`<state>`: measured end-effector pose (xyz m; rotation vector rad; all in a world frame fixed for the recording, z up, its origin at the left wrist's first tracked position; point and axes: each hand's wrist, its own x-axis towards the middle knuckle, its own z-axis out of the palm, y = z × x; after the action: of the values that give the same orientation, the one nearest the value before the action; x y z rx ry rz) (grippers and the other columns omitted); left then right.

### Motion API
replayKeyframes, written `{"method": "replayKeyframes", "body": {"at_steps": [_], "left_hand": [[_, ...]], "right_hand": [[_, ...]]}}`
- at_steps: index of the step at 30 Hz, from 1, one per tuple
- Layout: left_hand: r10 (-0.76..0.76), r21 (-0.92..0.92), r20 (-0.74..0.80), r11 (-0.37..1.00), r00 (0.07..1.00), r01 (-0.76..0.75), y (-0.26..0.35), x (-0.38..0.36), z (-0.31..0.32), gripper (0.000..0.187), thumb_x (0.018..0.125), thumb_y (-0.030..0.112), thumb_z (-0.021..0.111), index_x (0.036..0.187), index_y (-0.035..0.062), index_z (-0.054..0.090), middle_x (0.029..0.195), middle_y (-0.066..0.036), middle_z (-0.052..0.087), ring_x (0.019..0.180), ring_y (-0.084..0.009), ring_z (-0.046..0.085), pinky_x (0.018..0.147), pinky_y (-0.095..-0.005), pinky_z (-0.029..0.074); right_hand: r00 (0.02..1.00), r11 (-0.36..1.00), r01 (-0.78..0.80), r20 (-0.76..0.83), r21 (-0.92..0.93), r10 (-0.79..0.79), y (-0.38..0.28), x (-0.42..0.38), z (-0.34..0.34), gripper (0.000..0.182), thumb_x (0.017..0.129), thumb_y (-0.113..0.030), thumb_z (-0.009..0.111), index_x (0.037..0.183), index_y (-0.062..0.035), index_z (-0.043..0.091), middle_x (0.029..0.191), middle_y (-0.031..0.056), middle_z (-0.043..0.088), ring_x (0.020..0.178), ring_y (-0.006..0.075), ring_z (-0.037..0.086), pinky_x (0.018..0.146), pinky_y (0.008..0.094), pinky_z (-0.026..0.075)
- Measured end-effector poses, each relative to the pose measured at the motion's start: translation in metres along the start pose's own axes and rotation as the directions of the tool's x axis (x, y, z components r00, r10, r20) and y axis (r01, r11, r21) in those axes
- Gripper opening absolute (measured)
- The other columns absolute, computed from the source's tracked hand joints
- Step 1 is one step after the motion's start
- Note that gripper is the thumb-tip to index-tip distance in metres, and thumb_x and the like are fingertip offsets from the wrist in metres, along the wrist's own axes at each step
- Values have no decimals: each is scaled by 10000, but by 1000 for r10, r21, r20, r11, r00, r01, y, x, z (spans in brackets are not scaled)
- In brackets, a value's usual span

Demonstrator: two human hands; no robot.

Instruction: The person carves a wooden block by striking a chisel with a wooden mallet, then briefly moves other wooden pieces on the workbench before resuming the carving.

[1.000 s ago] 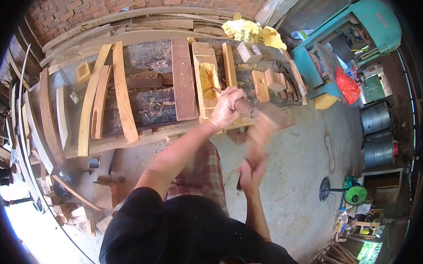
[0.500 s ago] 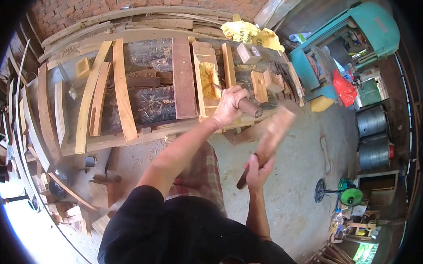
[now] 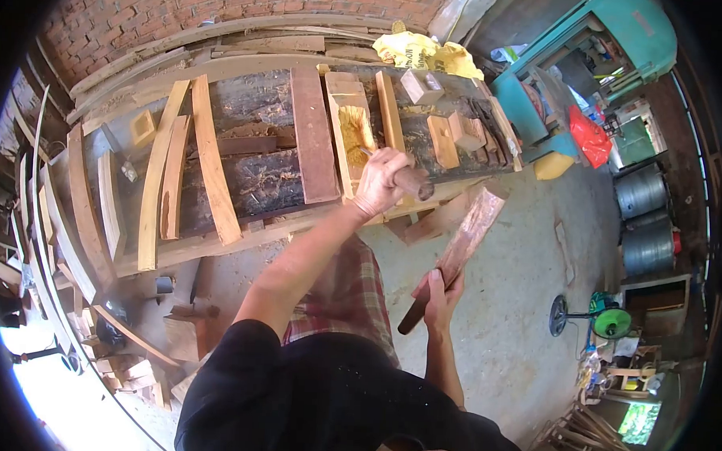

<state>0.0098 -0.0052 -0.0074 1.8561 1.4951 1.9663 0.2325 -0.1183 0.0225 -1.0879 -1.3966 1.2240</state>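
My left hand (image 3: 381, 181) is closed around the thick wooden handle of a gouge (image 3: 415, 184). The gouge's thin metal blade points into a rough, yellowish hollow (image 3: 354, 131) cut in a pale wooden block (image 3: 347, 86) on the bench. In my right hand (image 3: 441, 297) is the narrow grip of a wooden mallet (image 3: 474, 228), a club-like piece with a wider far end. That wide end is raised to the right of the gouge handle, apart from it. The gouge's tip is partly hidden in the hollow.
A dark, heavy workbench (image 3: 255, 174) carries a reddish-brown board (image 3: 313, 136), curved wooden strips (image 3: 212, 161) and small blocks (image 3: 466, 131). A teal machine (image 3: 532, 112) stands at the right end. Metal drums (image 3: 645, 250) and a green fan (image 3: 612, 322) are farther right.
The mallet, blurred by motion before, now shows sharply and sits slightly farther from the gouge handle. My left hand keeps its hold on the gouge. The whole view has shifted slightly.
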Motion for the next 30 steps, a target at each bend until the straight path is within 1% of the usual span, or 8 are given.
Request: {"method": "replayKeyframes", "body": {"at_steps": [2, 9, 14, 17, 21, 23, 28, 30], "left_hand": [[2, -62, 46, 998, 999, 1, -4, -4, 8, 386, 697, 206, 812, 962, 71, 566, 856, -131, 570, 841, -353, 573, 763, -451, 454], [-39, -42, 83, 998, 996, 42, 30, -5, 2, 500, 638, 112, 789, 1075, 72, 549, 961, -143, 518, 936, -359, 512, 803, -447, 422], [150, -21, 420, 988, 895, -155, 4, -17, -16, 421, 636, 136, 762, 1020, 77, 600, 980, -125, 517, 948, -339, 513, 808, -416, 450], [170, 49, 482, 974, 859, -220, -2, -18, -25, 344, 608, 78, 772, 920, 68, 628, 948, -97, 537, 934, -319, 520, 796, -410, 459], [149, -70, 321, 989, 935, -133, 11, -9, -20, 330, 599, 60, 821, 857, 71, 616, 877, -85, 565, 846, -299, 549, 741, -414, 463], [200, -77, 246, 979, 949, -186, -4, -15, -5, 333, 606, 77, 835, 853, 71, 611, 855, -87, 568, 812, -298, 553, 728, -409, 456], [254, -20, 66, 967, 965, -253, -12, -17, 10, 364, 622, 102, 862, 862, 62, 591, 817, -90, 581, 729, -300, 556, 703, -396, 438], [195, -44, -110, 979, 975, -200, -9, -14, 17, 389, 632, 118, 871, 882, 64, 578, 823, -93, 556, 749, -292, 543, 704, -390, 429]], "right_hand": [[1000, 1000, -9, 7, 26, 8, 2, -8, 0, 365, 937, -235, 538, 1189, 8, 434, 605, 74, 538, 438, 157, 505, 455, 267, 414], [999, 999, 40, -15, 35, -39, -8, -22, -7, 381, 924, -237, 555, 1185, 11, 429, 635, 85, 551, 464, 160, 528, 462, 273, 422], [1000, 999, 27, -7, 38, -27, -20, -24, -13, 370, 862, -115, 573, 1175, 19, 427, 703, 91, 558, 503, 163, 556, 491, 278, 461], [999, 999, -26, -22, 47, 28, -19, -25, -14, 387, 821, -45, 583, 1173, 12, 432, 768, 97, 564, 537, 167, 568, 520, 288, 499], [993, 989, -116, 16, 91, 115, -9, -32, -15, 575, 766, -61, 729, 1265, 13, 453, 952, 84, 572, 745, 164, 608, 633, 306, 530], [996, 994, -88, 15, -68, 89, 2, -34, -15, 602, 757, -78, 754, 1280, 8, 469, 1043, 84, 576, 892, 168, 586, 781, 327, 510], [999, 991, -43, -39, -124, 38, 8, -42, -19, 621, 749, -99, 780, 1277, 13, 472, 1052, 78, 572, 945, 163, 564, 817, 319, 486], [998, 998, -53, -18, -19, 53, 4, -44, -21, 614, 750, -77, 779, 1265, 13, 456, 1019, 67, 558, 876, 140, 567, 742, 289, 495]]}}
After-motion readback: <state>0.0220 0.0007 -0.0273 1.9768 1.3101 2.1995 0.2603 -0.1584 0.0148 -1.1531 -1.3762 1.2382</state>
